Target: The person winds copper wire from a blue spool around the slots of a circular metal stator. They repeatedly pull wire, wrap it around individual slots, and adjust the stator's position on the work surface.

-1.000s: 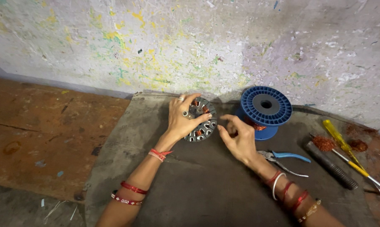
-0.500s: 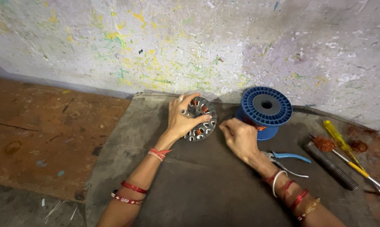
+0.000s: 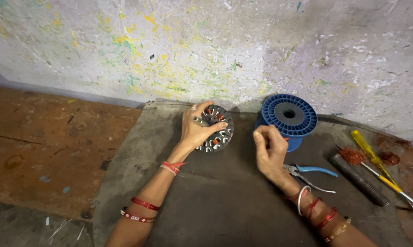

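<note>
**Left hand grips stator, right hand pinched by spool**

Left hand is clasped over the round metal stator, fingers curled across its top and left rim, thumb along the lower edge. The stator is tilted up on its edge on the grey mat, near the mat's far side and close to the paint-flecked wall. Copper windings show in some of its slots.

Right hand sits just right of the stator, apart from it, with fingers drawn together in a pinch; whatever it nips is too fine to make out. It lies just in front of the blue spool, which stands on end on the mat, and partly overlaps the spool's lower rim.

Blue-handled pliers lie beside the right wrist. Further right rest a dark rod, a yellow screwdriver and two small tufts of copper wire. Bangles and red threads ring both wrists. Left of the mat is bare brown floor.
</note>
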